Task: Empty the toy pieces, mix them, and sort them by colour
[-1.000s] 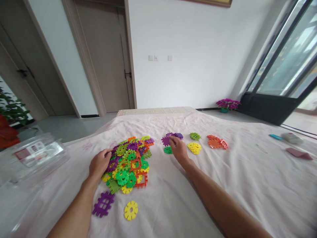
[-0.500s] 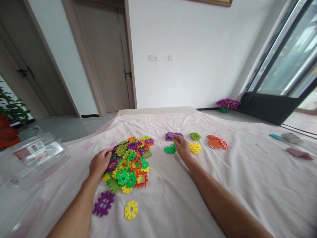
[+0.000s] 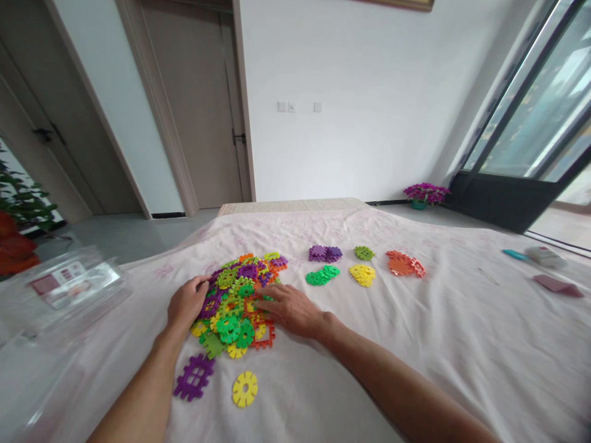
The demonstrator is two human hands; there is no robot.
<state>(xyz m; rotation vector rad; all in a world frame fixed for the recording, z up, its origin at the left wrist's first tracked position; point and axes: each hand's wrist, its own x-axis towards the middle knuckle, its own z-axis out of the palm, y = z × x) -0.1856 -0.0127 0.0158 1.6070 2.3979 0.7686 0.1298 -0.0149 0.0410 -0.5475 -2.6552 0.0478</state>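
A heap of plastic building pieces [image 3: 229, 329], purple, green, yellow and orange, lies on the cloth. My left hand [image 3: 187, 303] rests against its left edge, fingers loosely bent and open, their tips partly hidden. Over the heap's right side reaches my right hand [image 3: 290, 309], open, with fingers stretched out on the orange and green pieces. A purple square piece [image 3: 194, 376] and a yellow notched disc [image 3: 244, 389] lie apart, nearer to me. Beyond my right hand are small groups: purple pieces [image 3: 325, 253], green discs [image 3: 322, 275], yellow discs [image 3: 362, 275], a light green piece [image 3: 364, 253] and orange pieces [image 3: 405, 264].
A pinkish-white cloth [image 3: 443, 344] covers the wide surface. Clear plastic boxes [image 3: 74, 292] stand at the left. Toward the right edge lie a pink object [image 3: 558, 285], a whitish item [image 3: 545, 257] and a blue object [image 3: 514, 254].
My right hand has moved left from the green and purple groups to the heap, and its fingers have spread. My left hand stays at the heap's edge.
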